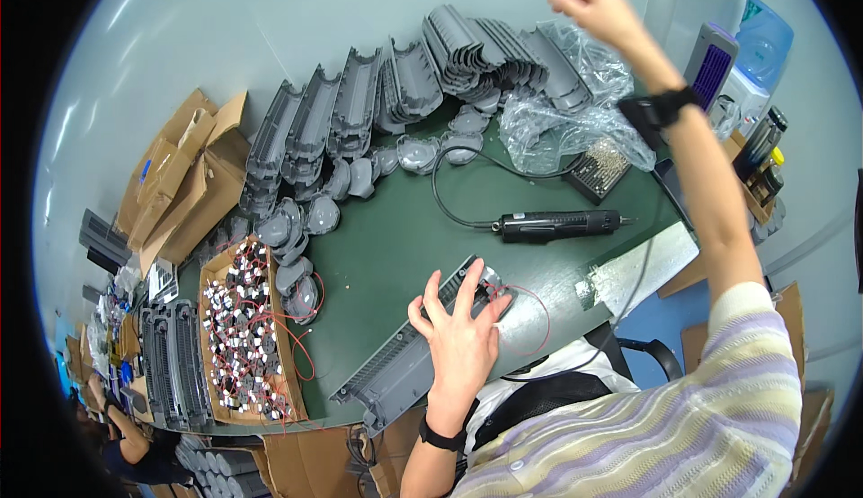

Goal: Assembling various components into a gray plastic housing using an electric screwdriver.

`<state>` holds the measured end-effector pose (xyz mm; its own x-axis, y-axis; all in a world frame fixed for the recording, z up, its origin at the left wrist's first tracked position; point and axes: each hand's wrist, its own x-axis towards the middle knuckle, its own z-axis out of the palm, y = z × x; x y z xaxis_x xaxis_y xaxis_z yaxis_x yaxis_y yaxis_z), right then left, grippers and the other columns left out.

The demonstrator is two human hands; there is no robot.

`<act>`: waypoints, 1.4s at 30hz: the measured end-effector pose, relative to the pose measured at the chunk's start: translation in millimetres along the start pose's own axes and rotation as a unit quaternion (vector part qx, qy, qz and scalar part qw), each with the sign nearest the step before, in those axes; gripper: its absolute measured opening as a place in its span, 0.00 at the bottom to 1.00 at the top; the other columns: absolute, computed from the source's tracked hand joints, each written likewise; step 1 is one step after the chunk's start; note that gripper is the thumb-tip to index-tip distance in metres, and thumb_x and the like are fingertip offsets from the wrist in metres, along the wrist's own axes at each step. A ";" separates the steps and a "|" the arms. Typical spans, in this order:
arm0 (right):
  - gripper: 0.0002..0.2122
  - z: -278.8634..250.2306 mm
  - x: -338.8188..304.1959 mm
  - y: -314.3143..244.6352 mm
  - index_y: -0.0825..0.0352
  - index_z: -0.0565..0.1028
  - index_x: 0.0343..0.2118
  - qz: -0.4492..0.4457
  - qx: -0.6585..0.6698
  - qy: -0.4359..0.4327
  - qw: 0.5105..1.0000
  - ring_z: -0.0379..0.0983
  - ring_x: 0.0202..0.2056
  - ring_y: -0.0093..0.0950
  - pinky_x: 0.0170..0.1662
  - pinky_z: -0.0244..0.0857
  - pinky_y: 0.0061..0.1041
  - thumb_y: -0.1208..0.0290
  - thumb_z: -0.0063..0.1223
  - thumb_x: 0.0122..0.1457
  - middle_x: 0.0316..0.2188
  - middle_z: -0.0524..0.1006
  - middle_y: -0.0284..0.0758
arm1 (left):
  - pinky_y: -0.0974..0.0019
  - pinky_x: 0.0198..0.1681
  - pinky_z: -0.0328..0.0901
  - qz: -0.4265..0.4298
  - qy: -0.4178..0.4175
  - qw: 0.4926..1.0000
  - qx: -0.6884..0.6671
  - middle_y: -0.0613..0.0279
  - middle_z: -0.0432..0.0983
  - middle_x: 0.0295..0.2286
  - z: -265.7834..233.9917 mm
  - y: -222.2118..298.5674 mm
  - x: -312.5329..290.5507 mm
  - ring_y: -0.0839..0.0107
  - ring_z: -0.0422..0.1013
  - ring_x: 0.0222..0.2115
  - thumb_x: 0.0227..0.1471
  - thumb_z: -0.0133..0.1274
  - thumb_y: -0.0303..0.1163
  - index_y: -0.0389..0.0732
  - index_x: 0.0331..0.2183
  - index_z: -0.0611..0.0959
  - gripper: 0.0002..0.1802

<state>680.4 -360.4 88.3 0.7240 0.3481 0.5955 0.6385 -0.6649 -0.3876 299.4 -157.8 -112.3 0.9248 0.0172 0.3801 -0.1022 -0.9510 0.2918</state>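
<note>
My left hand rests over the upper end of a long grey plastic housing half. Its fingers are spread over the housing's end, with thumb and index finger gripping around it. Thin red wires run out beside the thumb; the part they belong to is mostly hidden under the fingers. The housing lies slantwise at the table's near edge. High above the far right of the table, my right hand is raised with fingers curled in. It is slightly blurred, and whatever is in it cannot be made out.
A black electric screwdriver lies cabled on the green table, near a block of screws. Stacked grey housings, round grey caps and clear plastic bags line the back. A cardboard tray holds wired parts. Another person is lower left.
</note>
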 end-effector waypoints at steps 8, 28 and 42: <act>0.16 159.1 -9.8 124.2 0.73 0.80 0.46 0.224 -0.172 -0.066 0.957 0.75 0.55 0.51 0.56 0.73 0.46 0.71 0.60 0.57 0.53 0.78 0.55 | 0.32 0.62 0.45 0.003 0.009 1.000 0.027 0.69 0.66 0.64 6.4 -0.4 -6.0 0.40 0.54 0.64 0.44 0.66 0.28 0.62 0.39 0.90 0.19; 0.13 -2.3 -92.3 59.2 0.71 0.81 0.39 0.153 0.332 0.040 0.930 0.78 0.31 0.19 0.30 0.77 0.22 0.64 0.62 0.65 0.30 0.81 0.32 | 0.37 0.70 0.37 0.033 0.061 0.995 -0.066 0.59 0.72 0.60 -70.3 16.4 -3.8 0.52 0.62 0.66 0.48 0.63 0.25 0.58 0.49 0.88 0.25; 0.14 41.7 -191.5 -137.2 0.68 0.74 0.45 0.122 0.606 -0.417 0.666 0.79 0.33 0.19 0.32 0.77 0.24 0.61 0.59 0.67 0.37 0.79 0.33 | 0.55 0.59 0.66 -0.049 0.214 0.975 -0.043 0.62 0.85 0.36 -89.6 5.7 -22.9 0.67 0.81 0.40 0.45 0.65 0.19 0.43 0.40 0.87 0.17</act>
<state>465.0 -308.3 -1.9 0.4148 0.9099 0.0081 -0.1500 0.0772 -0.9857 244.8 -135.9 -40.7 0.6956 0.2511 0.6731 -0.0695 -0.9090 0.4109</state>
